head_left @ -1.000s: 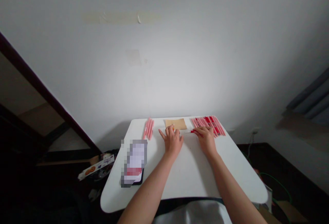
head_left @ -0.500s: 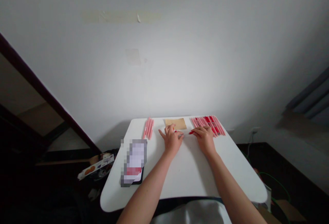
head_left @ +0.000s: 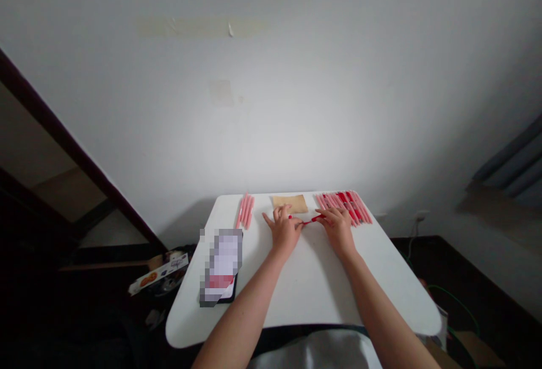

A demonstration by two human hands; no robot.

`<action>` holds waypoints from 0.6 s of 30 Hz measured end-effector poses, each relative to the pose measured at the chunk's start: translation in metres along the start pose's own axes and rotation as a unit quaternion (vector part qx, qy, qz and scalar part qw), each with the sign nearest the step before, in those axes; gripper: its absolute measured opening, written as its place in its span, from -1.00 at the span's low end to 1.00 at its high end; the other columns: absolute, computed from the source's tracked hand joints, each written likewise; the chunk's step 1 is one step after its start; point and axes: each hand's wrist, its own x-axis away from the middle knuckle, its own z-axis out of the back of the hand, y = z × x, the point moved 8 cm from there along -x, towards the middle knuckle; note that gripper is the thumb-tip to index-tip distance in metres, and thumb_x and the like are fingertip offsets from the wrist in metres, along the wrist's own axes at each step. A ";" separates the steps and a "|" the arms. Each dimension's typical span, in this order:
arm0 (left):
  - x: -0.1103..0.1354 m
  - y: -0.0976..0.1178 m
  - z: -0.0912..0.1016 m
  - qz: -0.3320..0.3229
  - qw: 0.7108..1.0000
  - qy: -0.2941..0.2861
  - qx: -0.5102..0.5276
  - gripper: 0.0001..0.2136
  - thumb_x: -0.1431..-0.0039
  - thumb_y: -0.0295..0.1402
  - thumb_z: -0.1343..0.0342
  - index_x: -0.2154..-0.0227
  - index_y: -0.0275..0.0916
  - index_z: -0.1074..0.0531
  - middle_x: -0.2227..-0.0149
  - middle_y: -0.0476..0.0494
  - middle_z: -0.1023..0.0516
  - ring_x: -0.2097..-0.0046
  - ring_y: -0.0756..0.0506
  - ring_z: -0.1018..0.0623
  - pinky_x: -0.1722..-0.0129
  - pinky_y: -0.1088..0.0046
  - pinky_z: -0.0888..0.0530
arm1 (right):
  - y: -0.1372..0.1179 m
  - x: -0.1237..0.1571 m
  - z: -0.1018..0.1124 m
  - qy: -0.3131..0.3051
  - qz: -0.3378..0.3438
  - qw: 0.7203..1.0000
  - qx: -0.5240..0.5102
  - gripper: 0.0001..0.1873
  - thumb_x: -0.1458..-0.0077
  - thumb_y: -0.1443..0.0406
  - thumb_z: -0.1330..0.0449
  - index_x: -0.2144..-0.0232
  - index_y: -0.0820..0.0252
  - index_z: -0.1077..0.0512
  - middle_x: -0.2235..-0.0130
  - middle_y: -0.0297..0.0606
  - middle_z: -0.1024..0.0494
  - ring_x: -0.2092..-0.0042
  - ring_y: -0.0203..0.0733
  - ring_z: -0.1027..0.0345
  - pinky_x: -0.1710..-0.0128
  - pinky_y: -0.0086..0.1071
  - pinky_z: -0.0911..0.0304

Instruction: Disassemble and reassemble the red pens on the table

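Observation:
Over the far half of the white table (head_left: 311, 295), my two hands face each other across a narrow gap. My right hand (head_left: 339, 233) pinches a red pen barrel (head_left: 317, 217) pointing left. A thin red pen refill (head_left: 306, 222) bridges the gap, its left end pinched by the thumb and fingertips of my left hand (head_left: 284, 236). A small red piece (head_left: 290, 217) shows at the left fingers; what it belongs to is hidden. Just beyond my right hand lies a row of pink and red pens (head_left: 345, 202).
Several pink pens (head_left: 246, 212) lie together at the far left. A brown paper piece (head_left: 300, 204) sits at the back, behind my left hand. The phone (head_left: 224, 261), its screen blurred out, rests along the left side. A wall (head_left: 296, 131) rises behind the table.
The thin red refill now shows between my hands, where a pale, clear stretch was before. More of the red barrel is visible at my right fingertips. My hands have barely shifted.

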 end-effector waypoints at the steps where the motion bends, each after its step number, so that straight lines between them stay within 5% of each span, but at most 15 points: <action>1: 0.000 0.000 0.000 0.000 1.000 -0.001 -0.001 -0.95 -0.02 -0.26 -0.24 0.41 0.01 -0.58 -0.14 -0.03 -0.34 -0.21 -0.25 -0.20 -0.21 -0.36 0.28 | 0.000 0.000 0.000 0.001 -0.003 1.000 -0.004 -0.65 -0.20 0.06 -0.07 0.19 0.06 -0.56 0.29 -0.21 -0.58 0.15 -0.04 -0.19 0.09 -0.19 -0.07; 18: 0.002 -0.003 0.000 -0.011 0.999 0.027 -0.012 -0.94 -0.05 -0.31 -0.21 0.38 -0.05 -0.55 -0.12 -0.05 -0.36 -0.19 -0.20 -0.24 -0.24 -0.31 0.20 | 0.001 0.002 -0.001 -0.028 -0.010 0.998 0.058 -0.75 -0.18 0.12 -0.12 0.35 0.01 -0.58 0.26 -0.21 -0.57 0.11 0.01 -0.16 0.10 -0.14 -0.02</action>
